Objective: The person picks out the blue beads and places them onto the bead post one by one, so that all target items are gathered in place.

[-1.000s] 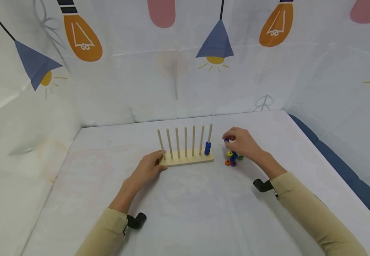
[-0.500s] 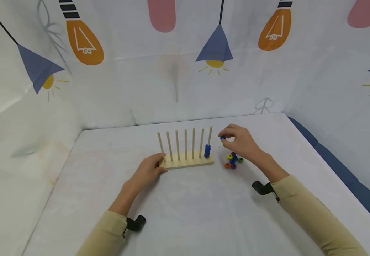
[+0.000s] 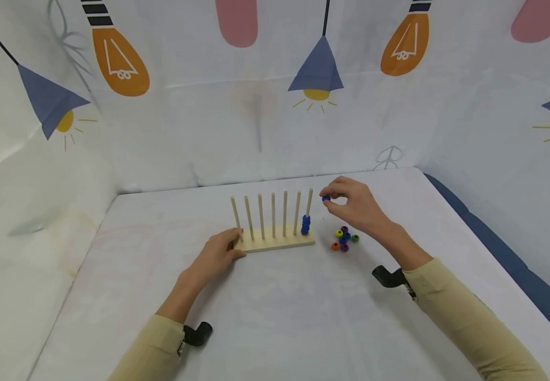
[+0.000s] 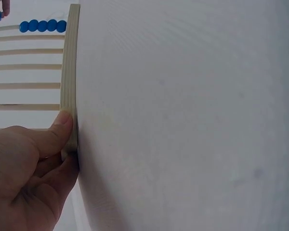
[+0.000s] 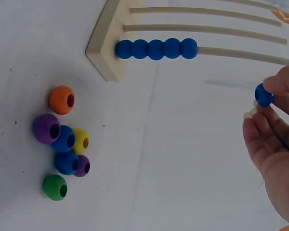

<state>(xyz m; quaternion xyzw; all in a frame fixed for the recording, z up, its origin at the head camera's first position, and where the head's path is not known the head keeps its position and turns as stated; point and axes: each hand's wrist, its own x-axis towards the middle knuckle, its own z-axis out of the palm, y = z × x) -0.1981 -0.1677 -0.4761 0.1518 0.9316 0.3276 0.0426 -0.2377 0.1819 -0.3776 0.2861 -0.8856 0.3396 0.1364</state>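
A wooden peg rack point(image 3: 275, 243) with several upright pegs stands on the table. My left hand point(image 3: 217, 253) grips its left end, thumb on the front edge of the base point(image 4: 70, 72) in the left wrist view. Several blue beads point(image 5: 156, 49) are stacked on the rightmost peg point(image 5: 243, 55), whose upper part is bare. My right hand point(image 3: 358, 205) pinches one blue bead point(image 5: 264, 95) between thumb and fingertips, in the air just right of that peg's top. The bead's hole shows in the right wrist view.
On the table right of the rack lies a loose group of beads: an orange bead point(image 5: 61, 100), a yellow bead point(image 5: 81, 140), a green bead point(image 5: 55, 187), two purple and two blue. A printed cloth wall point(image 3: 184, 132) rises behind the white table point(image 3: 275, 317).
My right hand has lifted the blue bead up from beside the loose beads and carried it left, nearer the rightmost peg's top. The left hand keeps its grip on the rack.
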